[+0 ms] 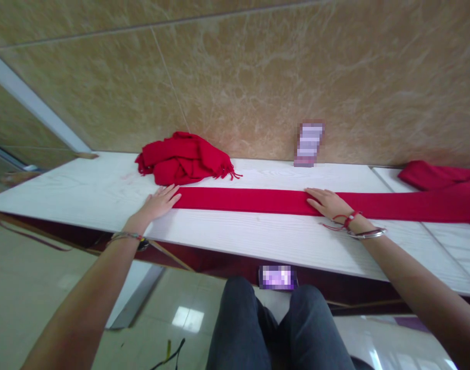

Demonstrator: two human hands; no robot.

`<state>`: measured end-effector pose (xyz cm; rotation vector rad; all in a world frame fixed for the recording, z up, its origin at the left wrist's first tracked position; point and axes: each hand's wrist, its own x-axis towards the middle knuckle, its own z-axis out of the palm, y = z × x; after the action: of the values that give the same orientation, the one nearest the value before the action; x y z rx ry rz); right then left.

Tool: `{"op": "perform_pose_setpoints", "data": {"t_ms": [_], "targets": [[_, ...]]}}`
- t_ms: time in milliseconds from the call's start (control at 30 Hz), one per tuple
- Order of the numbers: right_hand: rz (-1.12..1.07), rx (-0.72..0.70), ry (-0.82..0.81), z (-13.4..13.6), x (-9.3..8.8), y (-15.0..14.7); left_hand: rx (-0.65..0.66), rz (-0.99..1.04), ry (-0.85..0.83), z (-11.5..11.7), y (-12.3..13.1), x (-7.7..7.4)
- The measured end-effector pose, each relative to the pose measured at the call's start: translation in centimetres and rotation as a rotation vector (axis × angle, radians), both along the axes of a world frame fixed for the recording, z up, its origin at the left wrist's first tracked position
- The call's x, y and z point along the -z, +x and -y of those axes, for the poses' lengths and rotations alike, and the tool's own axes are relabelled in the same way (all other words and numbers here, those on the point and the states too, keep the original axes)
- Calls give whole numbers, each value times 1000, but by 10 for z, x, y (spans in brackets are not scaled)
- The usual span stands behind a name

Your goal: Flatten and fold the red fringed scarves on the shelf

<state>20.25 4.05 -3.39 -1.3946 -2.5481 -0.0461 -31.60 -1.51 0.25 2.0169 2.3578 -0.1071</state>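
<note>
A long red scarf (pixel 242 200), folded into a flat narrow strip, runs along the white tabletop from the middle to the right edge of the view. My left hand (pixel 160 201) lies at the strip's left end, fingers stretched out and touching it. Farther right, my right hand (pixel 329 203) rests flat on top of the strip with its fingers extended. Neither hand grips anything. Just beyond my left hand sits a crumpled red fringed scarf (pixel 188 159).
More bunched red cloth (pixel 435 176) lies at the far right. A blurred-out upright item (pixel 309 144) leans against the tan marbled wall (pixel 235 77). Another blurred item (pixel 278 277) is near my knees, below the front edge of the white table (pixel 227 231).
</note>
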Motion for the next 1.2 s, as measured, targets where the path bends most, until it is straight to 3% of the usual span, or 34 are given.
{"op": "perform_pose_setpoints", "data": {"t_ms": [133,233,300,500,567,633,767,900,1067,1133,1200], "targets": [[19,40,-5,0,0,-1,-37,-21,50,6,3,-3],[46,54,0,4,-8,-19,-33,-43,77,8,24,-5],[48,-5,7,9,-17,-46,7,-69,92,8,46,-7],[82,-232,-64,25,-36,-161,308,31,73,5,122,-7],[110,-235,-105,28,-35,-181,353,38,50,3,134,0],[138,-227,-131,30,-33,-182,365,21,45,1,137,6],[166,-182,-114,30,-27,-134,369,7,47,-2,134,11],[154,-38,-71,23,-14,-43,356,15,1,-5,133,9],[162,257,-88,18,-5,89,330,-25,-65,-13,130,6],[164,344,-94,20,-9,128,276,-55,-132,-16,135,0],[165,390,-92,22,-14,148,253,-78,-180,-18,152,-10]]}}
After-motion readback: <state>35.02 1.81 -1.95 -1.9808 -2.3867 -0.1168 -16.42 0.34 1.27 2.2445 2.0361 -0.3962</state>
